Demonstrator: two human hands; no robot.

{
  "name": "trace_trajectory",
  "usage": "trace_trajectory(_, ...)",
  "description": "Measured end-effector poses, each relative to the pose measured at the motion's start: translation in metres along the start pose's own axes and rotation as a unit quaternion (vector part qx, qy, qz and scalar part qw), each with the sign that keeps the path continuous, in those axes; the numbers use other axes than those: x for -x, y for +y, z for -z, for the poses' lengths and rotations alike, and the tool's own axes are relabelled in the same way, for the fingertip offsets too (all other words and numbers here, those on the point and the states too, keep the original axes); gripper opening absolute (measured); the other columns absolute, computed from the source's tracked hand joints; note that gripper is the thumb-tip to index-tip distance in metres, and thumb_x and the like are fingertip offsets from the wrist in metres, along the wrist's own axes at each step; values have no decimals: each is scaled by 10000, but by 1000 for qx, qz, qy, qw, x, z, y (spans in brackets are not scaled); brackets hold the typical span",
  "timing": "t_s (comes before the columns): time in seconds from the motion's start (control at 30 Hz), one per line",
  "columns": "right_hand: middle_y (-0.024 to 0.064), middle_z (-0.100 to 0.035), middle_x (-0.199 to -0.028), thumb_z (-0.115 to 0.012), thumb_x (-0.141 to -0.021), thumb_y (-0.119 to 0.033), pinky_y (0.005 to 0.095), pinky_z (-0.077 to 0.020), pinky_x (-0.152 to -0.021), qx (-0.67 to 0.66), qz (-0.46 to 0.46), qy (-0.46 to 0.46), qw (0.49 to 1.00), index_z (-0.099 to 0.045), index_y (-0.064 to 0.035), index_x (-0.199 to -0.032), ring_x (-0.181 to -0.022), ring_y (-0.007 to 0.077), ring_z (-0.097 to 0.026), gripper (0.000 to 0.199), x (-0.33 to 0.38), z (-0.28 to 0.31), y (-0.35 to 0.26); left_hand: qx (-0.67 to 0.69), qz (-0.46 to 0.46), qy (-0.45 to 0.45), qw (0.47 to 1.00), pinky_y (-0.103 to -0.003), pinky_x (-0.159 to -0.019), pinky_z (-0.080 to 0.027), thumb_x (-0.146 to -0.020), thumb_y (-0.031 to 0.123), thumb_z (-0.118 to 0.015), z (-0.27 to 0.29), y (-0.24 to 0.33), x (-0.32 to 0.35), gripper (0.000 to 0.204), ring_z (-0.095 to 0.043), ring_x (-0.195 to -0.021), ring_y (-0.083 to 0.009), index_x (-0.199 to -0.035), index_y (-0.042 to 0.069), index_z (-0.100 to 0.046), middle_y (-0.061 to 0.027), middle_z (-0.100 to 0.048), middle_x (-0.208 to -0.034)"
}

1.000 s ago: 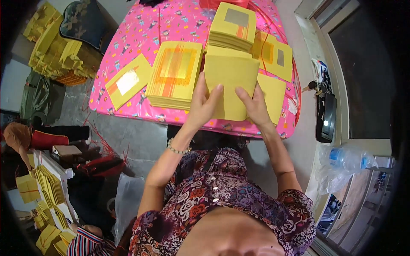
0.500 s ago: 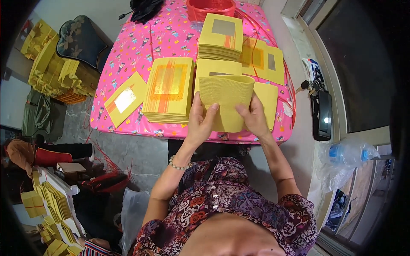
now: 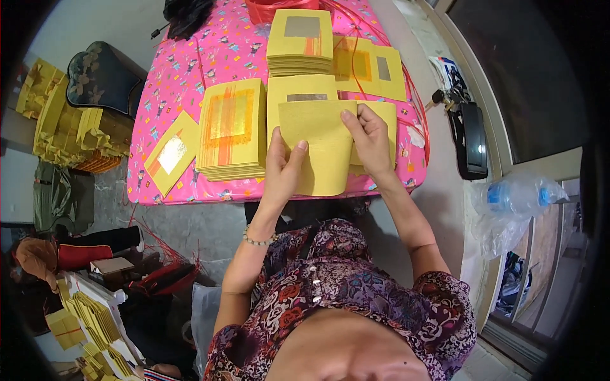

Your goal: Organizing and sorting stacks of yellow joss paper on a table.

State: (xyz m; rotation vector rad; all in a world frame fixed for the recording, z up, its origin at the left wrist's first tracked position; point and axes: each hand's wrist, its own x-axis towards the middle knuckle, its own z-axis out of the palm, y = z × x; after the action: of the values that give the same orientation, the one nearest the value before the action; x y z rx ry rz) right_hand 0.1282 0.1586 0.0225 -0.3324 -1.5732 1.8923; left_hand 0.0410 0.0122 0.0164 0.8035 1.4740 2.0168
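Both my hands hold a piece of plain yellow joss paper (image 3: 318, 143) upright over the near edge of the pink-covered table. My left hand (image 3: 284, 164) grips its left side, thumb in front. At the upper right edge, my right hand (image 3: 372, 136) pinches the paper between thumb and fingers. Just behind it lies a joss paper stack (image 3: 302, 84) with a silver patch, partly covered. Another yellow stack (image 3: 381, 120) shows behind my right hand. To the left stands a thick stack with a gold foil square (image 3: 232, 124), beside a loose silver-foil sheet (image 3: 171, 154).
A taller joss paper stack (image 3: 298, 38) stands farther back, near a red basket (image 3: 279, 9) and a black bag (image 3: 187, 18). Red strips (image 3: 422, 133) trail along the table's right side. A chair (image 3: 101, 76) and yellow paper piles (image 3: 54, 127) are at left; a person (image 3: 38, 260) is lower left.
The paper's top, bowed open before, now looks flattened. My right hand has moved up from the paper's lower front to its upper right edge. The whole view has shifted slightly.
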Motion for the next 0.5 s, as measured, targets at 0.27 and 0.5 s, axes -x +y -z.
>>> trace_trajectory(0.27, 71, -666, -927, -597, -913, -127, 216, -489, -721, 79, -77, -42, 993, -600, 64, -1054, -813, 65, -602, 237, 16, 17, 3, 18, 43, -22, 999, -282, -920, -411, -933, 39, -482, 2, -2, -3, 313, -513, -1079, -137, -1235, -2, -410, -98, -551, -1175)
trace_trajectory(0.5, 52, -671, -910, -610, -904, -138, 221, -493, -693, 90, -115, -49, 988, -621, 66, -1015, -796, 76, -606, 233, 35, 17, 4, 47, 83, -18, 995, -292, -930, -417, -931, 37, -478, -2, -3, 1, 343, -519, -1102, -150, -1261, -3, -397, -107, -548, -1199)
